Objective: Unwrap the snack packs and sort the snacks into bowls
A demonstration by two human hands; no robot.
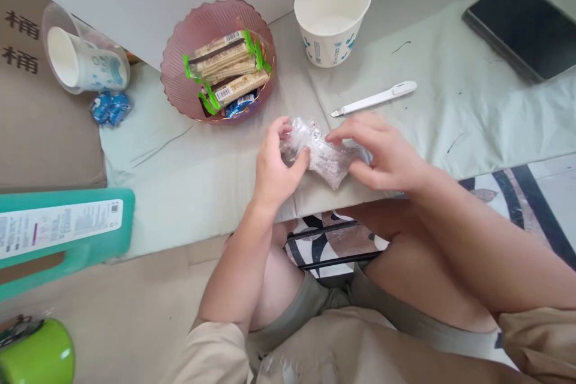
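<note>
A crinkled clear plastic packet [321,153] lies at the front edge of a low table covered with a pale cloth [198,162]. My left hand [274,162] pinches its left end, thumb against fingers. My right hand [382,153] grips the packet's right end, fingers curled over it. What is inside the packet is too blurred to name. A pink ribbed bowl [180,66] behind the hands holds wrapped wafer bars with green ends [227,69].
A white paper cup [332,9] stands upright behind the hands; a white utility knife [375,98] lies before it. Another cup [83,63] lies tipped at left by a blue wrapper [110,107]. A dark tablet [524,27] is far right; a teal box [63,228] is near left.
</note>
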